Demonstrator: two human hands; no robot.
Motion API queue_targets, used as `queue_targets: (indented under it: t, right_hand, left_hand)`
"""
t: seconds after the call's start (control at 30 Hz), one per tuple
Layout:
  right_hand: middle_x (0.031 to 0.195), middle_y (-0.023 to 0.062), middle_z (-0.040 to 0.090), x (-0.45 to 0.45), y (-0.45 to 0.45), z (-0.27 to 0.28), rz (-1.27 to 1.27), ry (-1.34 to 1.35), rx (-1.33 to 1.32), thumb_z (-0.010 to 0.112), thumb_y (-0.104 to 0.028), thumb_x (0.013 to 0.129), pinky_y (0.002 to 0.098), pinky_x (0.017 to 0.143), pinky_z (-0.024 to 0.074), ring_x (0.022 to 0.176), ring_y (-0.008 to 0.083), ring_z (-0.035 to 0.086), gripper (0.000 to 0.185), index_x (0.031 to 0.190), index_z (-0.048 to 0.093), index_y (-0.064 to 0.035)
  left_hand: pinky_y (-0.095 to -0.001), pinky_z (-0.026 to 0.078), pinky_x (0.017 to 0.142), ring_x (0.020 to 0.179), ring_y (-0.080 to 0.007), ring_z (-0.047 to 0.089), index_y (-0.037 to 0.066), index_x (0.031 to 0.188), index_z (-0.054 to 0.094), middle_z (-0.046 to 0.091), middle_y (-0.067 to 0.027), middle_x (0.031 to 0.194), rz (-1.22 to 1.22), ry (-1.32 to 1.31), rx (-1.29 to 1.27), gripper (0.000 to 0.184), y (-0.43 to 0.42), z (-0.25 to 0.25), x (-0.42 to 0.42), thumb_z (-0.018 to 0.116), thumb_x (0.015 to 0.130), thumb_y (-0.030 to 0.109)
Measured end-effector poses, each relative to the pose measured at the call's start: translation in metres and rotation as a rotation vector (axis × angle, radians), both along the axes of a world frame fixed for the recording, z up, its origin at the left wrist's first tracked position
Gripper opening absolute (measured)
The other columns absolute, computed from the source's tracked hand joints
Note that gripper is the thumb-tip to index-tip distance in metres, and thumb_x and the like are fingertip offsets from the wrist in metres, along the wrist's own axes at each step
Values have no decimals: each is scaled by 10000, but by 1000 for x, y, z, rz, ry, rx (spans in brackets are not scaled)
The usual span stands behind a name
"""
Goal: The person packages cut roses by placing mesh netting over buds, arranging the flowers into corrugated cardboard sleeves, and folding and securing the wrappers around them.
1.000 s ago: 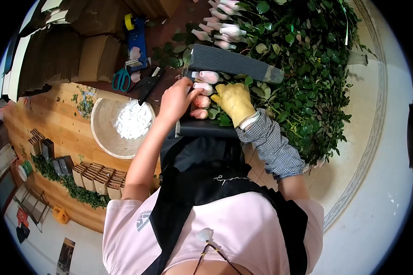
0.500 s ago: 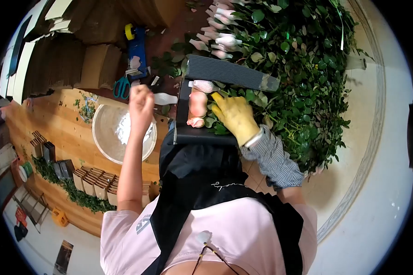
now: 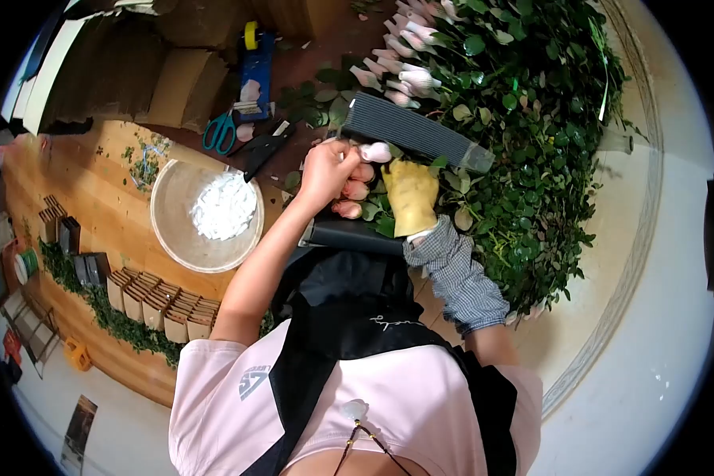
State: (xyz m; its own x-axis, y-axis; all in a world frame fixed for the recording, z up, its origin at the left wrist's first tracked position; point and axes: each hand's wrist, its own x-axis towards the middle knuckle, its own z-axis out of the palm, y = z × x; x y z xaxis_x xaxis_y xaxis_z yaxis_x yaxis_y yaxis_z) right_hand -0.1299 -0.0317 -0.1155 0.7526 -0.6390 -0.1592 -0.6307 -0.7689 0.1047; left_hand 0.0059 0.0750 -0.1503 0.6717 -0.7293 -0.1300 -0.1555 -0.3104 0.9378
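Note:
At the left edge of the black stand, my bare left hand [image 3: 327, 173] is closed, fingertips pinched at the end of a white foam net sleeve [image 3: 376, 152] around a rose head. Below it, several peach-pink roses [image 3: 355, 190] lie side by side, partly hidden by my left hand. My right hand [image 3: 411, 197], in a yellow glove and a checked sleeve, is curled over the stems just right of the netted rose; its fingertips are mostly hidden among leaves. A ribbed dark-grey pad [image 3: 412, 131] lies along the far side of the stand [image 3: 357, 236].
A large pile of leafy rose stems [image 3: 523, 143] fills the right, with netted heads [image 3: 408, 75] at its far left. On the left are a bowl of white net sleeves [image 3: 222, 208], teal scissors [image 3: 219, 133], a black-handled tool [image 3: 268, 149], a tape dispenser [image 3: 255, 75] and cardboard [image 3: 181, 89].
My left hand has moved right, from beside the bowl to the netted rose. The white sleeve earlier seen beside it no longer shows separately. My gloved fingers have curled in. The view has shifted slightly.

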Motion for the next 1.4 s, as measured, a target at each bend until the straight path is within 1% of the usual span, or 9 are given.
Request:
queue_targets:
  t: [0.23,0.3,0.43,0.5,0.63,0.97,1.1,1.23,1.4]
  right_hand:
    - [730,102,688,1,-10,-6,-92,-75,154,685,-234,816,427,563,540,703,297,682,166,744,693,-85]
    - [760,117,693,3,-8,-1,-167,-10,175,678,-225,815,442,617,547,725,312,683,151,758,694,-87]
    - [843,125,701,-2,-7,0,-105,-53,160,667,-250,826,479,728,541,824,338,676,180,881,688,-80]
    - [871,122,700,-4,-9,-1,-55,-76,167,662,-267,837,484,723,540,833,348,669,206,905,678,-73]
    - [941,103,709,-3,-4,1,-39,-2,112,652,-298,853,441,710,558,887,309,680,197,901,682,-109]
    - [808,142,686,-11,-13,-3,-205,-377,282,646,-225,857,467,675,521,749,373,653,138,854,659,-87]
    - [780,177,641,-14,-14,-5,-78,-463,232,653,-219,865,481,655,488,747,395,622,203,802,590,-36]
    - [736,166,645,-16,-18,-3,5,-451,245,637,-224,874,483,639,501,690,385,628,184,808,608,-55]
    - [702,183,613,-20,-13,-5,93,-450,210,651,-201,878,503,616,479,673,399,610,208,783,557,-40]
  left_hand:
    - [-294,459,628,668,-93,519,-40,758,599,583,-34,690,422,128,-133,201,53,-25,-4,565,897,101]
    - [-270,464,700,736,-104,548,-29,814,620,626,-61,760,627,453,-171,120,81,7,27,576,860,73]
    - [-278,459,690,711,-125,547,-18,757,590,594,-38,731,80,-43,-269,99,77,23,40,598,830,48]
    - [-295,492,755,789,-158,629,6,847,633,681,-115,848,-168,410,73,120,63,39,38,629,867,124]
    - [-388,538,689,697,-245,681,51,861,666,691,-116,788,-308,-135,408,283,11,64,7,726,861,328]
    - [-406,510,604,627,-341,648,26,782,714,650,-154,685,-35,268,111,224,7,61,-1,625,831,226]
    - [-432,501,636,667,-359,651,21,755,700,649,-173,682,280,-29,274,228,86,59,42,642,833,227]
    - [-421,519,791,875,-278,699,-8,999,699,713,-183,932,277,-130,720,376,232,-17,91,730,846,334]
    - [-382,486,944,1098,-288,621,-44,1316,527,630,-207,1218,655,-109,411,573,293,-64,117,676,915,336]
